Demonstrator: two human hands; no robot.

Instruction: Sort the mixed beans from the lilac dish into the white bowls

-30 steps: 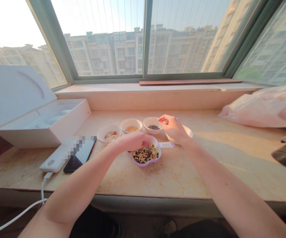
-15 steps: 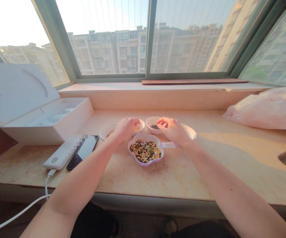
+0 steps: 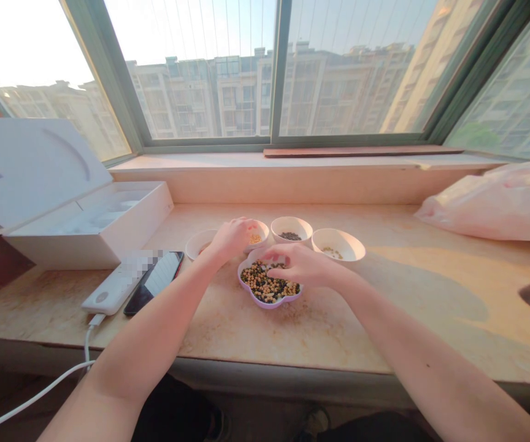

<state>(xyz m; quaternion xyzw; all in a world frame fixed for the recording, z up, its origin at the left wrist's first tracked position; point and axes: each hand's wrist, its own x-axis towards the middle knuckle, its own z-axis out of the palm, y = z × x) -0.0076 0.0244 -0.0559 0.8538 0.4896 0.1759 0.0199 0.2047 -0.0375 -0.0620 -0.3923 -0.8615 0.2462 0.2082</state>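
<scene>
I'd keep my right hand (image 3: 299,264) low over the mixed beans (image 3: 265,285) in the flower-shaped bowl (image 3: 270,304), nearer me than the dark-seed bowl (image 3: 291,222); thumb and fingers parted, nothing visible between. My left hand (image 3: 232,237) is curled at the yellow-grain bowl (image 3: 264,228), can't tell its grip. Half a second ago, right was at the dark seeds (image 3: 290,236).

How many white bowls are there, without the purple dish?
4: leftmost bowl and second bowl, both partly behind the left hand; third bowl, then rightmost bowl, beyond the right hand.
</scene>
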